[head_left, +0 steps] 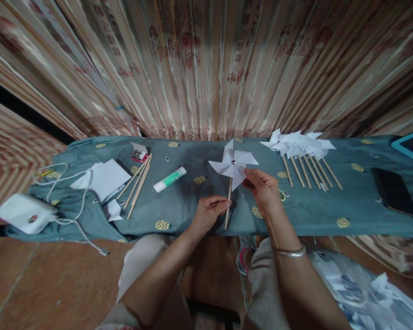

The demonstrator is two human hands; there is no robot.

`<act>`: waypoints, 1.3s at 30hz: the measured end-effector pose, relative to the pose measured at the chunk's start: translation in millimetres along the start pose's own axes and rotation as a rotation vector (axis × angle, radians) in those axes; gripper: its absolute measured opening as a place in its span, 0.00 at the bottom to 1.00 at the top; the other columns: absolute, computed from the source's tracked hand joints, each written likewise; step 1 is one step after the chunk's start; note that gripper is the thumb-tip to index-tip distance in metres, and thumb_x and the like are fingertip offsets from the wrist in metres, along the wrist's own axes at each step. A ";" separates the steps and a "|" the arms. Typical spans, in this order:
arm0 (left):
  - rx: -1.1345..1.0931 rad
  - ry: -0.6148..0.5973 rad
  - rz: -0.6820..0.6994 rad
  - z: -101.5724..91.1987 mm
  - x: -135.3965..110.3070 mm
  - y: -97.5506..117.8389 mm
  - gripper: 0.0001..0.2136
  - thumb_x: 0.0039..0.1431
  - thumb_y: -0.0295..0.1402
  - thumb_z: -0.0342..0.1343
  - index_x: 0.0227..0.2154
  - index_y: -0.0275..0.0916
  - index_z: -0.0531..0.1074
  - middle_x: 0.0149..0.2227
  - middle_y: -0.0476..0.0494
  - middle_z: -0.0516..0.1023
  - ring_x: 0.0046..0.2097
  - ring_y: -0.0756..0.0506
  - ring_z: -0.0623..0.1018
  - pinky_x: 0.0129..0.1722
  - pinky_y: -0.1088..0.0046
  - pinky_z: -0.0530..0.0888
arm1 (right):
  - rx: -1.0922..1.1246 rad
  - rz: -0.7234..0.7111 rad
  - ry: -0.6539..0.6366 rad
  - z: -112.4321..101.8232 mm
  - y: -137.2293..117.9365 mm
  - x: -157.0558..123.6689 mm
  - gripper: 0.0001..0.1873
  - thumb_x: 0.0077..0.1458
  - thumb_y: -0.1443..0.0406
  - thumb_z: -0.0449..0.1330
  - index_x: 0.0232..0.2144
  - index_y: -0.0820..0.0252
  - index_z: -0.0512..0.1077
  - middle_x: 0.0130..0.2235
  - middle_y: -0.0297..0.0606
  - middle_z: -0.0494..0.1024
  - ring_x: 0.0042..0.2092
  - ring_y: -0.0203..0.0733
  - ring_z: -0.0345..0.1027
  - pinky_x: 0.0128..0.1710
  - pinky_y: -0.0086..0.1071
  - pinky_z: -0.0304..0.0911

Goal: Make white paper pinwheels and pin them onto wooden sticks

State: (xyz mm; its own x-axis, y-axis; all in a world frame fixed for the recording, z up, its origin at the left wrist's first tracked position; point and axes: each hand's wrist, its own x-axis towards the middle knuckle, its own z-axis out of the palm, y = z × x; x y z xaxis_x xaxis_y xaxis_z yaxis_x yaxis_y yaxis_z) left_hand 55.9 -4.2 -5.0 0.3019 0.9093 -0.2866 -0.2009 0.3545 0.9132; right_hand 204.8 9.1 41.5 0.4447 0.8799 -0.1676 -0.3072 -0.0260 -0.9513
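Note:
A white paper pinwheel with a metal pin at its centre sits on a thin wooden stick over the blue cloth. My left hand pinches the stick near its lower half. At the pinwheel's lower right, the fingers of my right hand are closed on the edge of one paper blade. A silver bangle circles my right wrist.
Several finished pinwheels on sticks lie to the right. A glue stick, loose wooden sticks, white paper sheets and a small red box lie to the left. A white device with cable sits far left; a dark phone far right.

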 end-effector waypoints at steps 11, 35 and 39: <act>-0.002 -0.002 0.006 -1.1 -1.6 3.5 0.17 0.34 0.44 0.71 0.23 0.35 0.81 0.17 0.51 0.72 0.22 0.54 0.65 0.24 0.77 0.62 | -0.029 -0.022 -0.062 2.4 7.6 -1.5 0.18 0.30 0.51 0.75 0.19 0.56 0.78 0.19 0.29 0.72 0.24 0.32 0.60 0.27 0.30 0.57; 0.046 0.020 0.032 -7.8 -1.1 9.5 0.15 0.36 0.44 0.71 0.24 0.36 0.81 0.22 0.48 0.76 0.24 0.53 0.66 0.26 0.76 0.64 | -0.167 -0.212 0.170 -27.1 -9.6 9.3 0.24 0.40 0.43 0.69 0.19 0.58 0.77 0.21 0.33 0.77 0.22 0.31 0.62 0.24 0.28 0.58; 0.038 -0.022 0.000 -2.6 -3.0 3.3 0.16 0.35 0.44 0.71 0.22 0.36 0.80 0.18 0.50 0.72 0.22 0.54 0.64 0.25 0.77 0.62 | -0.083 -0.233 0.140 -30.6 -9.8 12.9 0.23 0.39 0.43 0.70 0.23 0.56 0.77 0.23 0.31 0.76 0.26 0.34 0.66 0.29 0.29 0.62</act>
State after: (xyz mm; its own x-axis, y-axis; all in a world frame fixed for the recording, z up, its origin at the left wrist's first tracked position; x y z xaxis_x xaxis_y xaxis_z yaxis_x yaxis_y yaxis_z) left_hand 51.9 -5.1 -1.9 0.3221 0.9041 -0.2808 -0.1650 0.3457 0.9237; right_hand 239.4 6.2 40.8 0.6088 0.7928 0.0294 -0.1159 0.1256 -0.9853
